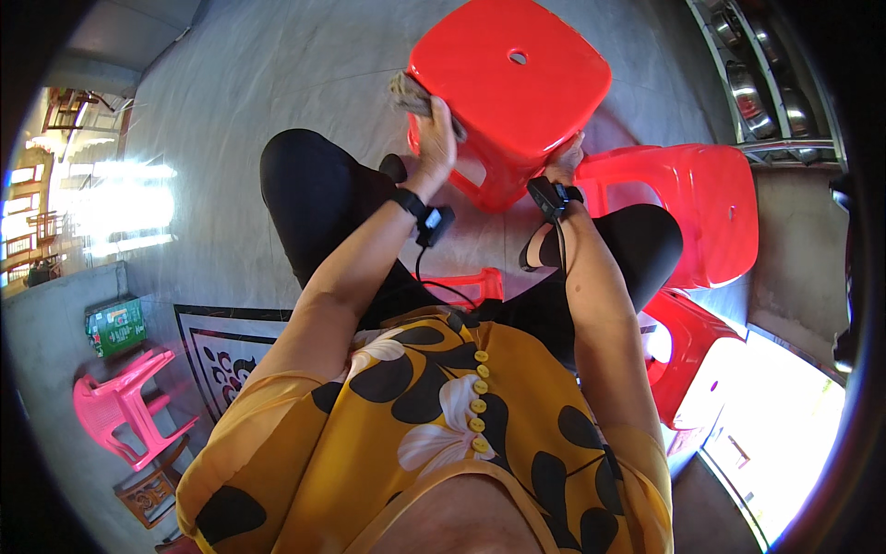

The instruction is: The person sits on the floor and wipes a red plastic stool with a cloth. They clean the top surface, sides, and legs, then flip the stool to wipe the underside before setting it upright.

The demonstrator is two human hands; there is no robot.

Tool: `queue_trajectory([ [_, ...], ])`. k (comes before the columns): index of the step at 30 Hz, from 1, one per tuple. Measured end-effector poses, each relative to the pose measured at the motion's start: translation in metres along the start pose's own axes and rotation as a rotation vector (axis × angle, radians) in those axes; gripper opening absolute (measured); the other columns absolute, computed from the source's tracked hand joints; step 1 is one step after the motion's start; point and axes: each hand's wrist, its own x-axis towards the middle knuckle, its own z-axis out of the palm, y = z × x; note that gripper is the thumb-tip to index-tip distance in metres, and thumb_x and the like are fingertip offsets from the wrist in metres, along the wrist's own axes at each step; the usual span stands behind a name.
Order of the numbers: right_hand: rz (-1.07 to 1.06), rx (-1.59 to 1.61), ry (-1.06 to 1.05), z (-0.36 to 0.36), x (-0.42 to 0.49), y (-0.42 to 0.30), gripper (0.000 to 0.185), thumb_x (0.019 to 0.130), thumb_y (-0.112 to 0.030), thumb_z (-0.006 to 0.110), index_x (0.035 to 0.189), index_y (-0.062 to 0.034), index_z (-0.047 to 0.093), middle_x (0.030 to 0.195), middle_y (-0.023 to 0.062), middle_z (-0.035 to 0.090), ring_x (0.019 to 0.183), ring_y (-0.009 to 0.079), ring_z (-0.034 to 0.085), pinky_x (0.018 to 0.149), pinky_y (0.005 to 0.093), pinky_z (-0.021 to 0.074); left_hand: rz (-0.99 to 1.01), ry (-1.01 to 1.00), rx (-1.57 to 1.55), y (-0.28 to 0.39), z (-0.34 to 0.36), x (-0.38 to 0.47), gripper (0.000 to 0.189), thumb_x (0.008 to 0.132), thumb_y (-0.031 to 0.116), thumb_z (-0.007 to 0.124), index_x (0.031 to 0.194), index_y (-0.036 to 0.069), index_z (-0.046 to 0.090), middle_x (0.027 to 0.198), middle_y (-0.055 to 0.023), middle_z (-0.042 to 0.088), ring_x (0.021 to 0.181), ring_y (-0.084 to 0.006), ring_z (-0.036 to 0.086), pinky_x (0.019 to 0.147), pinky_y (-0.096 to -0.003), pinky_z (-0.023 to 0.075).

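A red plastic stool [512, 76] stands in front of me, its square seat facing up with a small hole in it. My left hand [436, 142] holds a crumpled grey-brown cloth [412, 95] against the left edge of that seat. On the near right side, my right hand [566, 161] grips the stool just under the seat rim; its fingers are partly hidden there. Both wrists carry a black strap with a small device and a cable.
Two more red plastic stools, one [713, 215] by my right knee and another [685, 367] behind it, lie on their sides. A metal rack [785, 145] with steel basins stands at far right. Behind left are a pink plastic chair [128, 408] and a green box [116, 327].
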Motion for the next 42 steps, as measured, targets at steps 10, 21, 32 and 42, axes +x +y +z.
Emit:
queue_trajectory([
  [10, -0.04, -0.249, -0.138, -0.013, 0.006, 0.008, 0.068, 0.105, -0.058, 0.037, 0.111, 0.0047, 0.064, 0.106, 0.0122, 0.067, 0.096, 0.0246, 0.061, 0.089, 0.0383, 0.0478, 0.196, -0.119, 0.493, -0.016, 0.041, -0.103, 0.039, 0.107, 0.033, 0.045, 0.123, -0.002, 0.047, 0.116, -0.0099, 0.052, 0.109, -0.0207, 0.053, 0.097, -0.0383, 0.0441],
  [21, -0.303, -0.149, -0.413, -0.02, 0.016, 0.033, 0.051, 0.106, -0.034, 0.041, 0.139, 0.0046, 0.037, 0.134, 0.0185, 0.051, 0.117, 0.0304, 0.052, 0.105, 0.0394, 0.0403, -0.05, -0.023, -0.019, -0.016, 0.021, -0.039, 0.037, 0.109, 0.034, 0.042, 0.119, 0.0, 0.051, 0.087, -0.0052, 0.058, 0.072, -0.0152, 0.061, 0.062, -0.0312, 0.0506],
  [32, -0.426, -0.259, -0.348, -0.018, 0.005, 0.018, 0.072, 0.107, -0.057, 0.028, 0.119, 0.006, 0.06, 0.112, 0.0111, 0.067, 0.103, 0.0215, 0.06, 0.095, 0.034, 0.0461, 0.32, -0.121, 0.655, -0.019, 0.04, -0.105, 0.043, 0.098, 0.008, 0.052, 0.138, -0.001, 0.041, 0.134, -0.0222, 0.046, 0.127, -0.0366, 0.046, 0.107, -0.0433, 0.0382],
  [42, -0.072, -0.16, -0.545, -0.017, 0.008, 0.006, 0.082, 0.102, -0.067, 0.032, 0.129, 0.0055, 0.058, 0.125, 0.0189, 0.065, 0.111, 0.0323, 0.063, 0.099, 0.0367, 0.0471, 0.412, 0.027, 0.525, -0.034, 0.005, -0.043, 0.042, 0.1, 0.01, 0.048, 0.141, -0.001, 0.042, 0.128, -0.0173, 0.055, 0.121, -0.0325, 0.054, 0.106, -0.0397, 0.0403],
])
